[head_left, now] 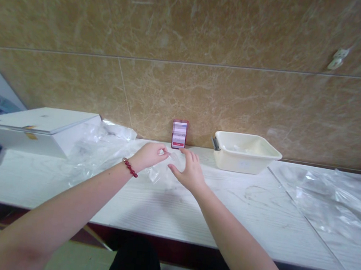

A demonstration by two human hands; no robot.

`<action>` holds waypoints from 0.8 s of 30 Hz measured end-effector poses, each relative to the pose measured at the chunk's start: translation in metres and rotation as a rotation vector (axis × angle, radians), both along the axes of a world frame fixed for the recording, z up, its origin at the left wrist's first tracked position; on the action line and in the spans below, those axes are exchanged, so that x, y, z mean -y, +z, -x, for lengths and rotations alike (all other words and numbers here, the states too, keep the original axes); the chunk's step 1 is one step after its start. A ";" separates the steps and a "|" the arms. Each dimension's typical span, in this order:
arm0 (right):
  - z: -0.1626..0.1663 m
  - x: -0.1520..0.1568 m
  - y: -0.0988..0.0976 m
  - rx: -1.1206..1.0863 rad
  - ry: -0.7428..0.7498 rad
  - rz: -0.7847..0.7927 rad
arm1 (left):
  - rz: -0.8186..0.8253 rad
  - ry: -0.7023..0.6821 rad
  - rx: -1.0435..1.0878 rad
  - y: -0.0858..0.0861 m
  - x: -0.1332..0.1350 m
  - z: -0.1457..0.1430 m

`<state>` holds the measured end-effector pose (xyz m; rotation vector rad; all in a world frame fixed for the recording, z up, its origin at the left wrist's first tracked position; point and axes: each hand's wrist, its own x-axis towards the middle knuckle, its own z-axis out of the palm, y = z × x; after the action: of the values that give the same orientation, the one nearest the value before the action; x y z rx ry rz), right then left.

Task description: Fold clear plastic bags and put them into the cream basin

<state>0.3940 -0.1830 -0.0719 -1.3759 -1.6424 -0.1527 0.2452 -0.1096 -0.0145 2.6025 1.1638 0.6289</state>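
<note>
A clear plastic bag (160, 173) hangs between both hands above the white table (166, 211). My left hand (150, 154), with a red bead bracelet on its wrist, pinches the bag's upper edge with fingers closed. To the right of it, my right hand (189, 168) holds the same bag, thumb and fingers curled around the film. More clear plastic (98, 148) lies crumpled just left of my left hand.
A white flat box (36, 126) sits at the far left. Against the marble wall stand a small red-and-white card (179, 133) and a cream plastic tub (245, 152). Clear plastic sheets (331, 198) cover the table's right end.
</note>
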 end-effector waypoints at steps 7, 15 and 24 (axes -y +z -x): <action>-0.002 0.000 0.019 0.029 0.031 0.281 | 0.029 -0.117 -0.074 0.017 0.018 -0.002; -0.028 0.015 0.023 -0.047 0.085 0.407 | 0.323 -0.074 0.102 0.005 0.008 0.020; -0.023 0.015 0.022 0.102 0.016 0.515 | 0.273 -0.060 0.234 -0.004 0.008 0.013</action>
<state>0.4172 -0.1984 -0.0500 -1.7578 -1.8565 0.2305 0.2320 -0.1173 -0.0185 2.2582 1.0158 0.6874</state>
